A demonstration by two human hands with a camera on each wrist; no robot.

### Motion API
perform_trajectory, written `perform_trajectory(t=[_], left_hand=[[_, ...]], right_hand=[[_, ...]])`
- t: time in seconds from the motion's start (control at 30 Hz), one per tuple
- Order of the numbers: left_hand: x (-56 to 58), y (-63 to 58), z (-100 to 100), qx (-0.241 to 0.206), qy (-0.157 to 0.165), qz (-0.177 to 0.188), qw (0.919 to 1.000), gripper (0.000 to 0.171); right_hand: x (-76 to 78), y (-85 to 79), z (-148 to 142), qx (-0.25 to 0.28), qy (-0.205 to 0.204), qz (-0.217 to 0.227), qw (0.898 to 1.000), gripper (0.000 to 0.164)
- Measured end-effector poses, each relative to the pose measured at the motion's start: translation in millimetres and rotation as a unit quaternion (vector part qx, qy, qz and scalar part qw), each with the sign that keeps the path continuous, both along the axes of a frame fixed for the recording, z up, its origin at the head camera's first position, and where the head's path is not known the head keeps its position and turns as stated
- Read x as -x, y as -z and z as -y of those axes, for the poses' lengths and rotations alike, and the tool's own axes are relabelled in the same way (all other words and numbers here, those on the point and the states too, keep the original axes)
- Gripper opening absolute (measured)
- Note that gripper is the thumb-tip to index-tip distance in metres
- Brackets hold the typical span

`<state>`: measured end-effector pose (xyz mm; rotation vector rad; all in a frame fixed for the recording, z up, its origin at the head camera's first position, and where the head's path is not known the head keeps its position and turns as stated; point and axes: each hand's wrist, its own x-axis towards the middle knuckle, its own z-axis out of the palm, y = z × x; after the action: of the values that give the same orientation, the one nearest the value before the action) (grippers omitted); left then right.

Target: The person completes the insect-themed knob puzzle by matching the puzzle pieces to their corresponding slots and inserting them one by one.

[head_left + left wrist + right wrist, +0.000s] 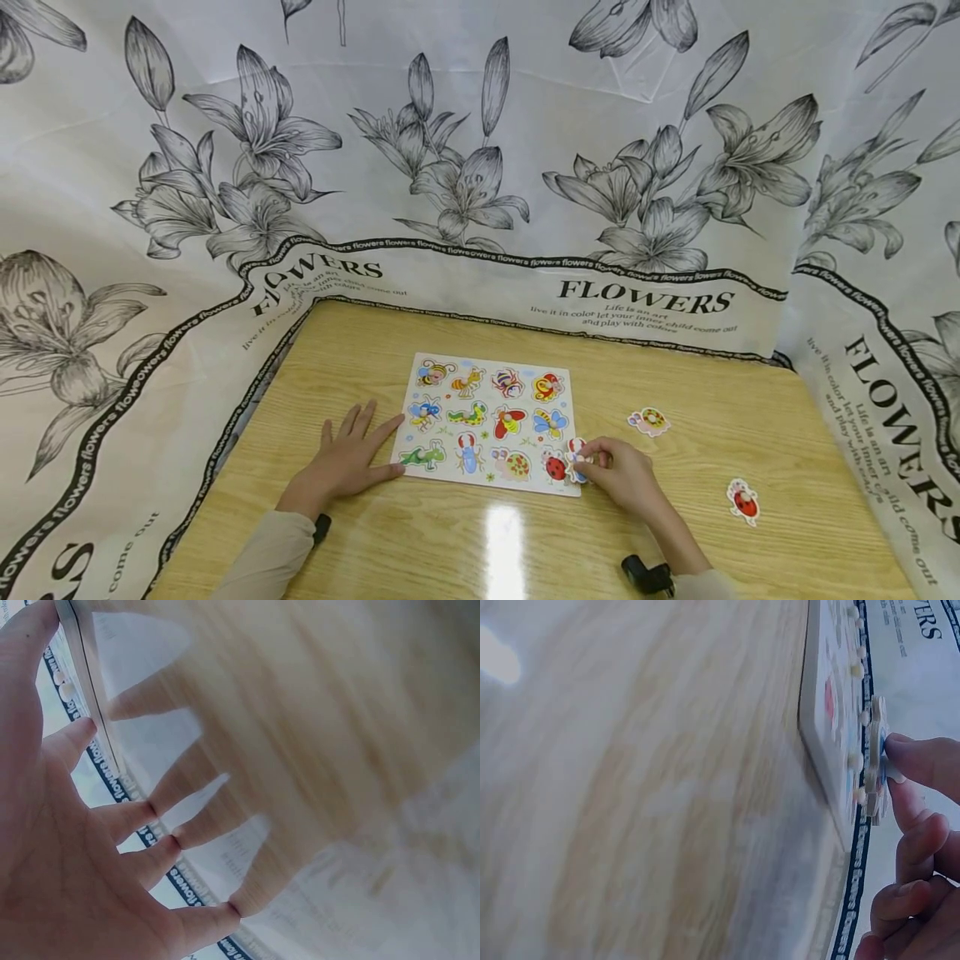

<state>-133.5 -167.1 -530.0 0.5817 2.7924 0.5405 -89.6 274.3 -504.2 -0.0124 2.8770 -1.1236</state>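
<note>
The puzzle board [487,492] lies on the table, with colourful insect pictures in rows, several bearing small knobs. My left hand [348,454] is spread flat on the table, its thumb and index fingertips at the board's left edge. Thumb and fingers of my right hand [618,475] pinch a stag beetle puzzle piece [577,458] with red pincers and a blue body. In the right wrist view this piece [875,761] is held on edge, raised above the board's surface. It overlaps the board's right edge, beside the ladybug picture [555,466], in the head view.
Right of the board lie a snail piece [648,421] and, nearer me, a ladybug piece [744,502]. The wooden table [420,550] is bordered at the back and sides by a white flower-printed cloth [480,283]. A bright reflection shows on the tabletop.
</note>
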Motion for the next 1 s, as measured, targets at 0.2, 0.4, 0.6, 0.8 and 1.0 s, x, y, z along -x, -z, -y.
perform_trajectory(t=[0.2,0.4,0.6,0.8,1.0], left_hand=[[-0.3,-2.1,1,0.006,-0.001,0.006,1.0000,0.083],[-0.1,-1.8,1,0.013,0.000,0.005,0.9999,0.083],[0.8,-0.8,1,0.013,-0.001,0.007,0.9999,0.083],[2.1,2.4,1,0.013,-0.002,0.008,0.9999,0.084],[2.8,3.9,1,0.012,-0.002,0.003,0.9999,0.084]], right_hand=[[10.5,-2.1,25,0.020,-0.026,0.004,0.999,0.014],[18.5,-5.2,47,0.041,-0.062,-0.004,0.997,0.013],[26.0,-2.9,64,0.029,-0.082,-0.019,0.996,0.011],[31.8,-2.1,82,0.026,-0.100,-0.036,0.994,0.010],[37.4,0.1,98,0.023,-0.120,-0.038,0.992,0.008]])
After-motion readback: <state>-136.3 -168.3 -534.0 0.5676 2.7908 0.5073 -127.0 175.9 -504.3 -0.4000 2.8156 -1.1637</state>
